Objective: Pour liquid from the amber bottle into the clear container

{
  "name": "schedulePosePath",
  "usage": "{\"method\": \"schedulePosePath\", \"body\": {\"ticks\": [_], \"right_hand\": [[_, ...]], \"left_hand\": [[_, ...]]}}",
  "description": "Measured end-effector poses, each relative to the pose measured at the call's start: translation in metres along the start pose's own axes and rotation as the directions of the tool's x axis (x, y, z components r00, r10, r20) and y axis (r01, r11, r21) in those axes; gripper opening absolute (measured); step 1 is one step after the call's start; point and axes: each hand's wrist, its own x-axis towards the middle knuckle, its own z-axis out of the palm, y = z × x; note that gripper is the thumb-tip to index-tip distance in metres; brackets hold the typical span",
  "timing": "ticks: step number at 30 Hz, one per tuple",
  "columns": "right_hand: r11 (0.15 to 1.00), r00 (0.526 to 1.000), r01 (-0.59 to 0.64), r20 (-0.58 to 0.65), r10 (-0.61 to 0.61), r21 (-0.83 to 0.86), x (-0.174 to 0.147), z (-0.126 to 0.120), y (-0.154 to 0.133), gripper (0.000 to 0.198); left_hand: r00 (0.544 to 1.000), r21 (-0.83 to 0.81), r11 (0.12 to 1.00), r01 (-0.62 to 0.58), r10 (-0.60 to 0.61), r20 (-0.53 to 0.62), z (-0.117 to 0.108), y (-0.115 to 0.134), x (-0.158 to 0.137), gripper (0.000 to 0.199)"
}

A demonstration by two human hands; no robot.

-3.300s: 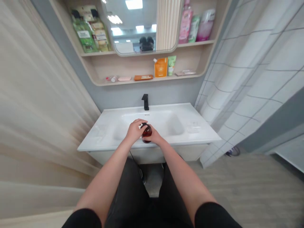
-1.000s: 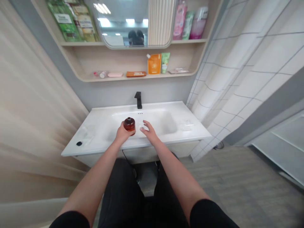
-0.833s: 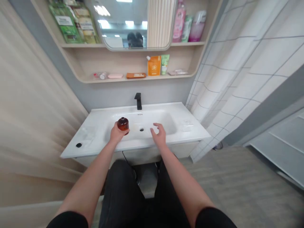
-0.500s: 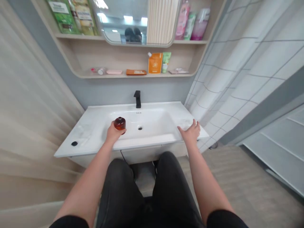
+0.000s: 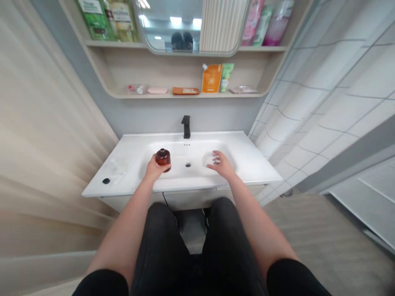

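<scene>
Over the left part of the white sink (image 5: 197,174), my left hand (image 5: 153,169) is wrapped round an amber bottle (image 5: 163,158). The bottle is upright, its narrow neck uncapped, with reddish-brown colour showing through. On the other side of the basin, my right hand (image 5: 223,164) grips a clear, see-through cup-like container (image 5: 210,159). Its exact shape is hard to make out against the white basin. Between the two hands lies the drain (image 5: 188,165), below the black faucet (image 5: 186,126).
On the counter's left side are a small black cap (image 5: 106,181) and a faint clear object (image 5: 119,166). Above hangs a shelf unit (image 5: 148,95) with an orange pouch (image 5: 212,78), a green tube (image 5: 226,77) and a mirror (image 5: 173,28). A beige curtain (image 5: 46,144) borders the left.
My right hand has closed on the clear container and brought it left from the right counter to over the basin. My left hand still holds the amber bottle. The view has shifted slightly.
</scene>
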Motion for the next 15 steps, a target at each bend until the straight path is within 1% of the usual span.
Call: {"method": "schedulePosePath", "body": {"ticks": [3,5,6,9,15], "right_hand": [[0.989,0.988,-0.048,0.153,0.026,0.139,0.011,0.052,-0.006,0.088],[0.984,0.973,-0.071,0.228,0.032,0.163,0.016,0.076,-0.006,0.084],[0.984,0.967,-0.08,0.252,0.038,0.162,0.017,0.085,-0.005,0.082],[0.986,0.959,-0.101,0.276,0.061,0.136,0.019,0.095,0.0,0.082],[0.993,0.954,-0.093,0.293,0.067,0.074,0.015,0.092,0.003,0.084]], "left_hand": [[0.999,0.034,0.998,-0.047,0.046,0.024,0.001,0.003,-0.004,0.073],[0.996,0.085,0.993,-0.078,0.075,0.036,0.001,0.005,-0.006,0.074],[0.996,0.116,0.989,-0.09,0.086,0.039,0.001,0.007,-0.008,0.074],[0.993,0.206,0.972,-0.112,0.103,0.056,0.001,0.011,-0.011,0.073],[0.985,0.364,0.917,-0.165,0.134,0.107,0.005,0.016,-0.015,0.075]]}}
